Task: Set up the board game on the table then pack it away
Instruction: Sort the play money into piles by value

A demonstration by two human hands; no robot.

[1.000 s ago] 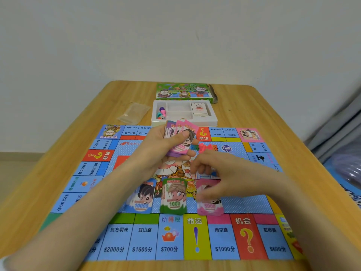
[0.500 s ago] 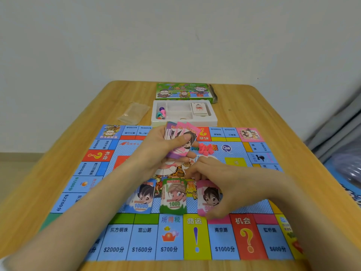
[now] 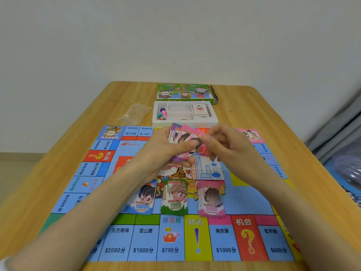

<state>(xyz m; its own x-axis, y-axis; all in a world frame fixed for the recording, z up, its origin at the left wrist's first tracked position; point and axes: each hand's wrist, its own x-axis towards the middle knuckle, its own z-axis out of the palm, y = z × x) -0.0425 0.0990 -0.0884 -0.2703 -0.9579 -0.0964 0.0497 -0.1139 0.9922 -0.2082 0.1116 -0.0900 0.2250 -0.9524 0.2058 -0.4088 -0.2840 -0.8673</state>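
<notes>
The colourful game board (image 3: 197,239) lies spread flat on the wooden table (image 3: 254,106). My left hand (image 3: 166,147) grips a fanned stack of play money (image 3: 185,137) above the board's middle. My right hand (image 3: 224,145) is raised beside it, thumb and forefinger pinching the top pink note at its right edge. Three sorted piles lie on the board nearer to me: a blue 10000 pile (image 3: 143,200), a green 1000 pile (image 3: 174,196) and a pink 5000 pile (image 3: 211,200). Small pink pieces (image 3: 203,150) lie on the board under my right hand.
A white plastic tray (image 3: 213,120) beyond the board holds coloured pawns (image 3: 162,113) and a card deck (image 3: 201,110). The green game box (image 3: 183,92) stands behind it. A clear plastic bag (image 3: 134,114) lies to the tray's left. Bedding shows off the table's right side.
My right hand let go of the pink 5000 pile and rose to the money stack in my left hand, where it now pinches the top note. My left hand stayed put.
</notes>
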